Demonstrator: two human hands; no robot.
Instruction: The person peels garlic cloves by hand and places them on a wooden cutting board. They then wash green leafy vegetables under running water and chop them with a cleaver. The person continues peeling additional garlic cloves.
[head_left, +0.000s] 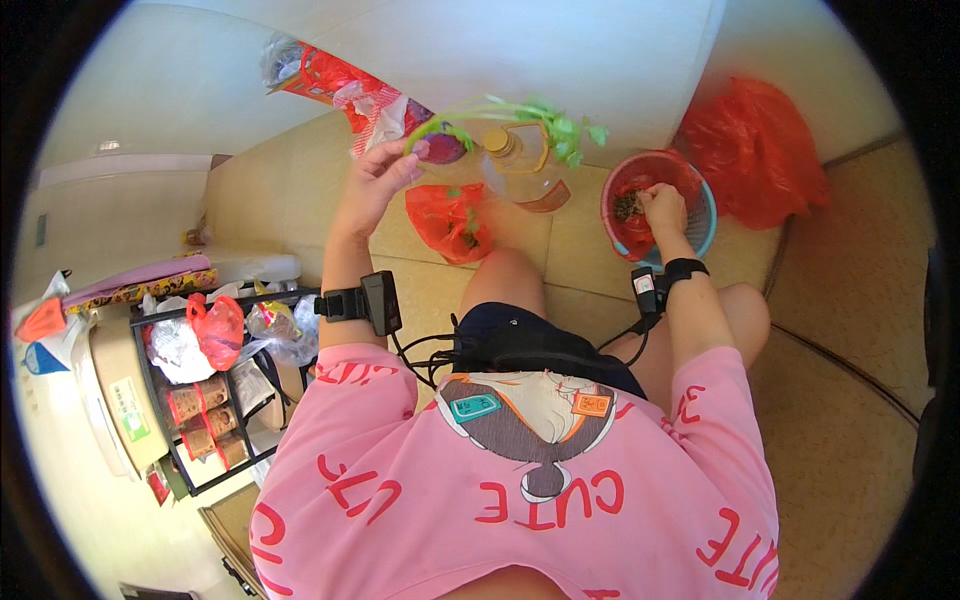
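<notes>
My left hand (386, 176) holds a bunch of leafy green stalks (517, 114) by the stem end; its leaves reach to the right, over a large clear plastic jug with a yellow cap (523, 169). Over the basket at the right is my right hand (663, 210), its fingers bent down beside dark green scraps (625, 204). Whether it grips any of them I cannot tell. A red plastic bag lines the pink and blue plastic basket (709, 217). Between my left hand and my knees, a red plastic bag (442, 223) with some greens in it lies on the tiled floor.
A big red plastic bag (757, 154) lies right of the basket by the wall. A black rack (191, 487) with bagged goods stands at my left. A cardboard box with bags (319, 79) sits at the far left. A dark cable (847, 371) runs across the floor at the right.
</notes>
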